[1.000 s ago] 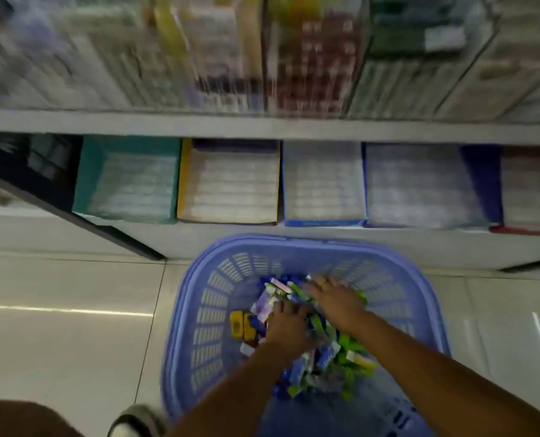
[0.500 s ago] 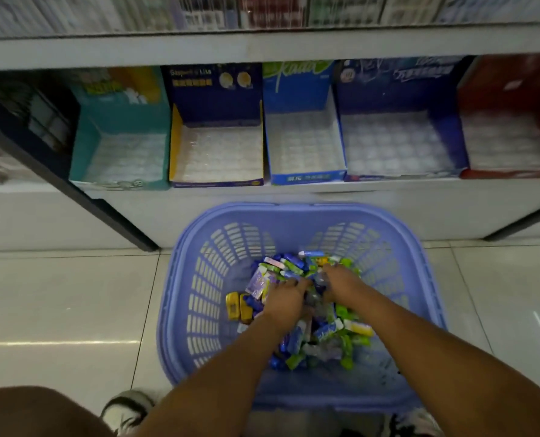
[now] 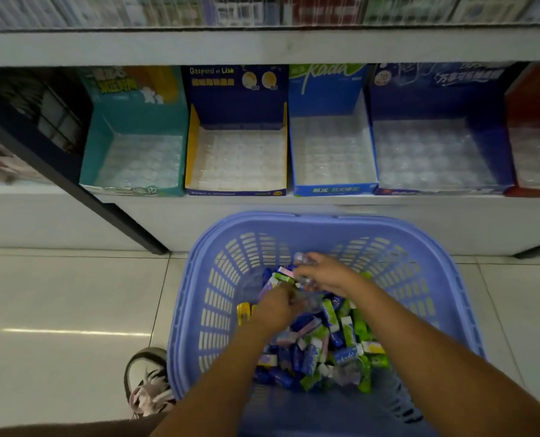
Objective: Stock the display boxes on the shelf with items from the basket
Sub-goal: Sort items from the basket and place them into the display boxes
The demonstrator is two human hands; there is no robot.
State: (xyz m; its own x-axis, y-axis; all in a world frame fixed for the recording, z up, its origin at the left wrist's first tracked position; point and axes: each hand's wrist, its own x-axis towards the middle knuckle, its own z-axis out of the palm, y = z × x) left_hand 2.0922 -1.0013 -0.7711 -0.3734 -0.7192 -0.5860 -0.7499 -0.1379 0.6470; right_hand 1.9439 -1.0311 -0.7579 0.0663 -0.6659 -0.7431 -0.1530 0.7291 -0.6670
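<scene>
A lilac plastic basket [image 3: 322, 223] stands on the floor below the shelf, holding a pile of small packets [image 3: 331, 342] in green, blue, pink and yellow. Both my hands are inside it over the far part of the pile. My right hand [image 3: 327, 274] has its fingers curled round a crumpled piece of clear plastic [image 3: 303, 259]. My left hand [image 3: 276, 309] pinches the same clear plastic lower down. On the shelf stand the display boxes: teal [image 3: 89, 159], navy with yellow sides [image 3: 235, 99], bright blue [image 3: 327, 99], dark blue [image 3: 432, 102] and red [image 3: 530, 99]. Each is lined with a clear pocketed tray.
A dark shelf upright [image 3: 82, 190] slants down to the floor left of the basket. My shoe [image 3: 147, 381] is beside the basket's near left corner. Pale glossy floor tiles [image 3: 57, 310] spread out on the left. An upper shelf [image 3: 262, 45] carries blurred packed goods.
Both hands have risen a little from the pile and shifted toward the basket's far side, now with clear plastic between them. The view has steadied and sharpened.
</scene>
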